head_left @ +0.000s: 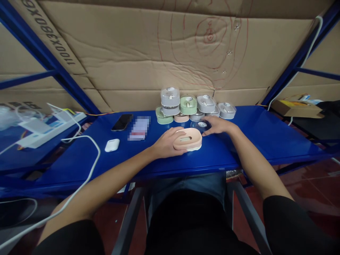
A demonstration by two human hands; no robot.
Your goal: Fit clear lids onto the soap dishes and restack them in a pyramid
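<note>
My left hand (168,142) is closed on a peach-coloured oval box (195,142) near the table's front edge. The box has a slot in its top face, and a white rim shows along its bottom. Just behind it, a clear plastic lid (198,125) with a round white sticker rests at the table, and my right hand (218,124) curves around its right side with thumb and fingers. Similar boxes with clear lids stand stacked behind: a grey box (170,96), a green box (188,105) and several others.
A blue table (212,152) carries everything. To the left lie a dark phone (122,122), a second phone with a blurred screen (139,128) and a white earbud case (112,145). A white cable (92,166) crosses the left side. Cardboard (127,46) walls the back.
</note>
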